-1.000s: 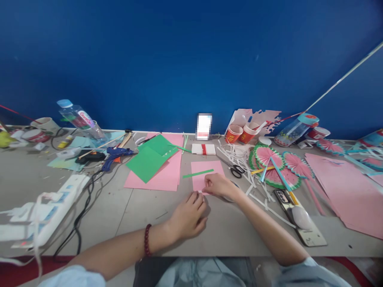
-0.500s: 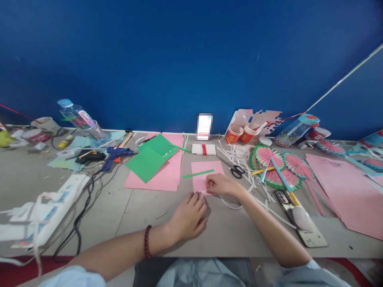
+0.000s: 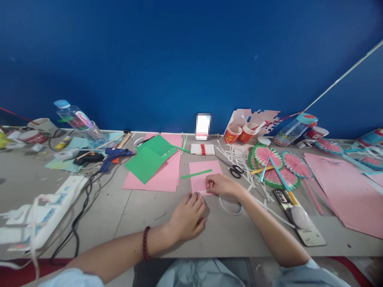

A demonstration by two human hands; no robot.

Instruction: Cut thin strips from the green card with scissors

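A small sheet of pink paper (image 3: 199, 179) lies on the table in front of me, with a narrow green paper strip (image 3: 196, 174) across it. Along its lower edge runs a thin white strip (image 3: 203, 192), seen between my hands. My left hand (image 3: 189, 215) rests palm down, fingertips at the sheet's lower left edge, thumb apart. On the sheet's lower right part is my right hand (image 3: 220, 184), its fingers curled into a pinch; what they pinch is hidden. A white strip loop (image 3: 231, 212) emerges beneath its wrist.
Scissors (image 3: 235, 171) and tangled white strips (image 3: 239, 155) lie to the right, near paper fans (image 3: 267, 157) and a phone (image 3: 311, 235). Green paper (image 3: 146, 163) covers larger pink sheets (image 3: 167, 183). A blue glue gun (image 3: 112, 156) and power strip (image 3: 64, 207) are at left.
The white loop below my right hand shows larger and rounder. Both hands stay almost in place; the whole view shifts slightly left.
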